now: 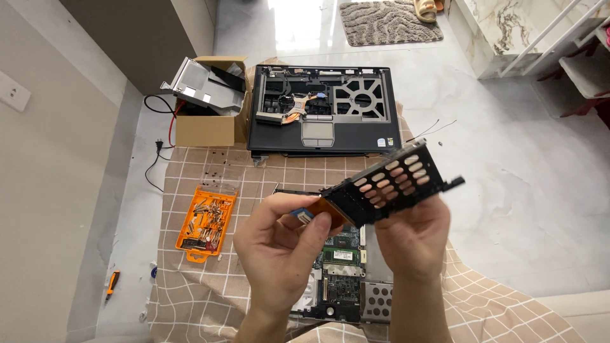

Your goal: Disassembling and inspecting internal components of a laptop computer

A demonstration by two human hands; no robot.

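Note:
Both my hands hold up a black perforated metal drive cage (391, 183) above the checked cloth. My right hand (412, 241) grips its lower right side. My left hand (283, 251) pinches the left end, where an orange flex cable with a blue connector (312, 213) hangs from the cage. Below my hands lies a green laptop motherboard (340, 273), partly hidden by them. Farther back rests the opened black laptop base (321, 111) with a copper heat pipe showing.
An orange tray of screwdriver bits (206, 222) lies at left on the beige checked cloth (210, 298). A cardboard box (210, 124) with a silver metal part stands at back left, black cable beside it. A small orange screwdriver (112, 282) lies on the floor.

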